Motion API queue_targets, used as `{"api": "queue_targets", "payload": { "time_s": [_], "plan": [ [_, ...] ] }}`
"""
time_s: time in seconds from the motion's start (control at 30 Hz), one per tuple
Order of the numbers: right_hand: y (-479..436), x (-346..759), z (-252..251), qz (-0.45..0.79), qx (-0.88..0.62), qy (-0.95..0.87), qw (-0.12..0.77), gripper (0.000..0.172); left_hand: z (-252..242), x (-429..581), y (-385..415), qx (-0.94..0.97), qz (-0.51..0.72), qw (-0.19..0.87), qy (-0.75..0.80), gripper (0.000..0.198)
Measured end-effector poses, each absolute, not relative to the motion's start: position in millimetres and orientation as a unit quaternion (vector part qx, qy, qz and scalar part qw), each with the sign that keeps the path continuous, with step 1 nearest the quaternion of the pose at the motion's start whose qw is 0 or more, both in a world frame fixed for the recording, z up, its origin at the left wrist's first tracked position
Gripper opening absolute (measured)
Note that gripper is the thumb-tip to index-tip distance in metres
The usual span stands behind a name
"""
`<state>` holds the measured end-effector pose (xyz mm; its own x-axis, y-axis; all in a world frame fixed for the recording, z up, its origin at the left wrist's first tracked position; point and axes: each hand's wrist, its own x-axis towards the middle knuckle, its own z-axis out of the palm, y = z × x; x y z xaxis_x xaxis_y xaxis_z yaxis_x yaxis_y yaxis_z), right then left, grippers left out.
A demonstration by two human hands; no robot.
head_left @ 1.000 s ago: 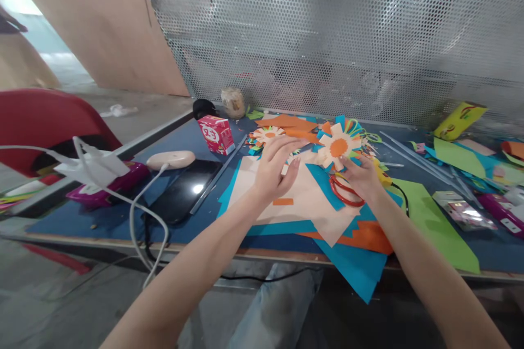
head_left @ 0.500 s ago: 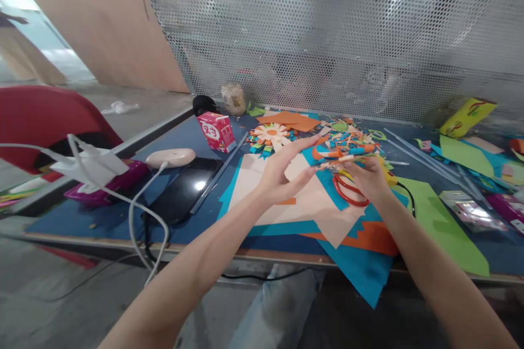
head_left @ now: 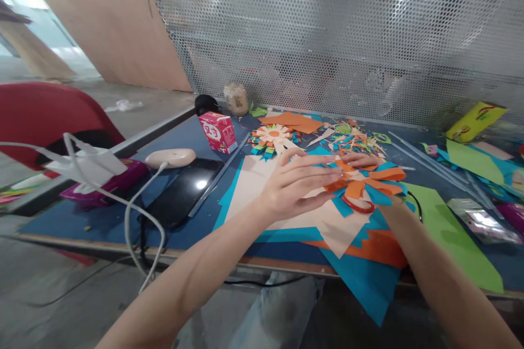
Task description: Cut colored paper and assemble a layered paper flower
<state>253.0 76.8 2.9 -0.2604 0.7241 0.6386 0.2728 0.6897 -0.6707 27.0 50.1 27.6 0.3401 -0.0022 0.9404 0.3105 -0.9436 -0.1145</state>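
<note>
Matt paper flower, perforated metal screen

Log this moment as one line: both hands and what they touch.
left hand: flat, fingertips on orange-and-blue paper strip flower | right hand: mostly hidden beneath flower | red scissors handle: showing under flower

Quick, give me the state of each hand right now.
Left hand: open, fingers flat, fingertips touching the paper flower.
Right hand: holding the paper flower, mostly hidden beneath it.

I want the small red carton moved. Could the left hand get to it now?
Probably yes: the small red carton stands uncovered to the left of the left hand, only flat paper sheets between; that hand lies open.
</note>
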Motion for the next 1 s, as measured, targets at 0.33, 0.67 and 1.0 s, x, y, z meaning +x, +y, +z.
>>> {"api": "queue_targets", "payload": {
  "time_s": [0.33, 0.67, 1.0],
  "plan": [
    [75, 244, 1, 0.34, -0.339, -0.652, 0.587, 0.016, 23, 34, 54, -0.791, -0.595, -0.015, -0.141, 0.022],
    [72, 240, 1, 0.344, -0.416, -0.593, 0.597, 0.014, 13, 38, 65, -0.606, -0.592, -0.437, -0.302, 0.029],
    [73, 240, 2, 0.319, -0.484, -0.608, 0.542, 0.026, 18, 41, 66, -0.514, -0.579, -0.563, -0.287, 0.033]
  ]
}}
